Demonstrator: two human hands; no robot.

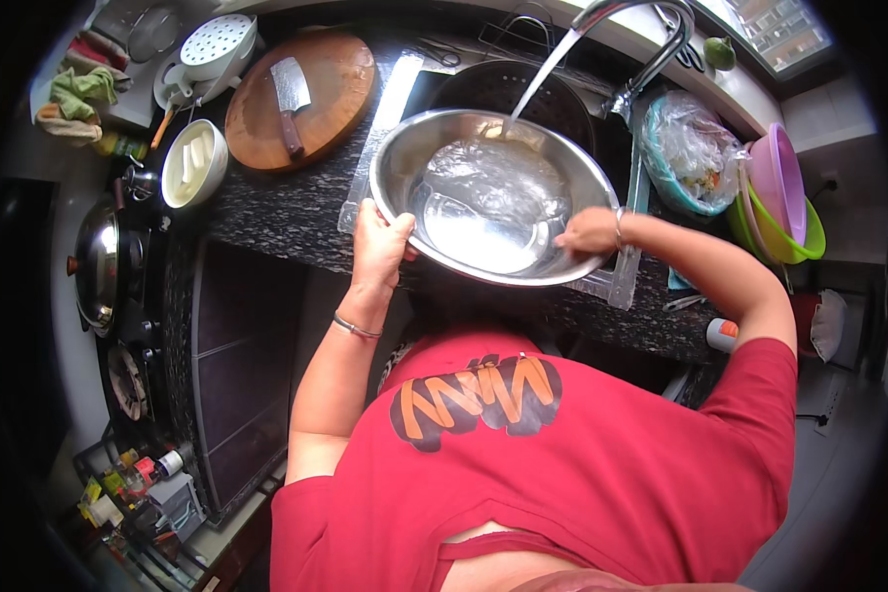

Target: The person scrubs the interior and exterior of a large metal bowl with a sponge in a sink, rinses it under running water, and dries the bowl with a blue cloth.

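A wide stainless steel basin (414,177) is tilted over the sink, with moving water (488,177) inside it. Its left front rim is in the grip of my left hand (381,238), thumb on top. My right hand (590,231) reaches inside at the right wall, fingers bent and blurred by motion; I cannot tell whether they hold anything. From the curved chrome faucet (662,70), a stream of water (544,70) pours into the basin near its back rim.
Left of the sink, a cleaver (290,92) lies on a round wooden chopping board (340,89). Beside it stands a white bowl (214,174) with pale pieces in liquid. A teal basin holding a plastic bag (692,148) and stacked coloured basins (781,192) are at right. A dark perforated pan (473,85) sits behind.
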